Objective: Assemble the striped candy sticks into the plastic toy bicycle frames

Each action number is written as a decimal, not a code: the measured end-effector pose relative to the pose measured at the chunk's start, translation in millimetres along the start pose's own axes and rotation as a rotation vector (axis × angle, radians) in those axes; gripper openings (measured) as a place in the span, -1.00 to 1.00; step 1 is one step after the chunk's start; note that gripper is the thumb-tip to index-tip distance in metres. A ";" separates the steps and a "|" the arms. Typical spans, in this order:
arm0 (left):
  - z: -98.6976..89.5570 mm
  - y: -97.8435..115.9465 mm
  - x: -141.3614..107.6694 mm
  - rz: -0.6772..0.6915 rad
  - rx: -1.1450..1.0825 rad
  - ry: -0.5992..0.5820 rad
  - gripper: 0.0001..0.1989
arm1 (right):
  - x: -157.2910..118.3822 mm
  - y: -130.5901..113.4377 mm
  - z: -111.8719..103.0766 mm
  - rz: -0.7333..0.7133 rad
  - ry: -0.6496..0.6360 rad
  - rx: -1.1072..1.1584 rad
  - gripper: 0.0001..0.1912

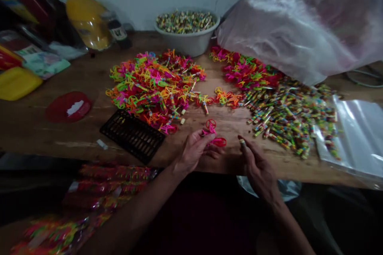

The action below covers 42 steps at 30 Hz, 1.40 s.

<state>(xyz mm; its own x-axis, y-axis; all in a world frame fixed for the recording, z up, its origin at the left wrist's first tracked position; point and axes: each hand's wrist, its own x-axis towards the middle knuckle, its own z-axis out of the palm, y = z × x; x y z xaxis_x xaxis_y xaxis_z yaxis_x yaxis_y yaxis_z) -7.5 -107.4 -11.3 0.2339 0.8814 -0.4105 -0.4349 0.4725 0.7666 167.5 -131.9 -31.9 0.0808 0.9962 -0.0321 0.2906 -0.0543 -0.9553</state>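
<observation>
In my left hand (194, 148), above the table's front edge, is a small pink plastic toy bicycle (210, 126) with red wheels, pinched between thumb and fingers. To its right, my right hand (259, 169) is closed on a small candy-filled tube (242, 142) with a pale cap; most of the tube is hidden by the fingers. The two hands are apart. Beyond my left hand lies a heap of bright toy bicycles (152, 83), some joined to tubes. Loose patterned tubes (287, 113) are piled beyond my right hand.
A black slotted tray (132, 135) lies at the left. Behind are a grey tub (188, 42) full of tubes and a large plastic bag (287, 32). A clear bag (359, 135) lies right, a red dish (68, 106) left. Packed toys (110, 187) sit below the wooden table (191, 107).
</observation>
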 end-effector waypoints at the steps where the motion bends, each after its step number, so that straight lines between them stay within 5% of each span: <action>1: -2.8 -0.9 1.4 -0.033 0.025 -0.039 -0.74 | 5.2 -2.1 -3.6 0.011 -0.036 0.011 -0.62; 6: -12.7 -3.3 13.1 -0.115 0.048 -0.166 -0.77 | 33.4 -11.1 -3.1 0.074 -0.162 0.103 -0.79; 13: -20.7 -0.5 23.3 -0.169 0.053 -0.295 -0.79 | 44.5 6.7 -1.5 0.026 -0.394 0.131 -0.85; 27: -23.1 -3.3 27.7 -0.350 -0.049 -0.406 -0.77 | 30.6 7.8 -0.2 -0.373 -0.239 0.071 -0.72; 42: -21.7 -8.7 26.2 -0.359 -0.049 -0.446 -0.73 | 23.5 12.0 4.1 -0.323 -0.249 0.112 -0.83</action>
<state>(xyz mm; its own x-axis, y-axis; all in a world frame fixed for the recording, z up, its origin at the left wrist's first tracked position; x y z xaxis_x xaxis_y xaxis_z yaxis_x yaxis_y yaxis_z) -16.4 -88.4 -39.4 0.7136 0.5854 -0.3849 -0.2982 0.7509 0.5892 169.0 -108.8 -45.3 -0.2348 0.9474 0.2173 0.1569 0.2575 -0.9535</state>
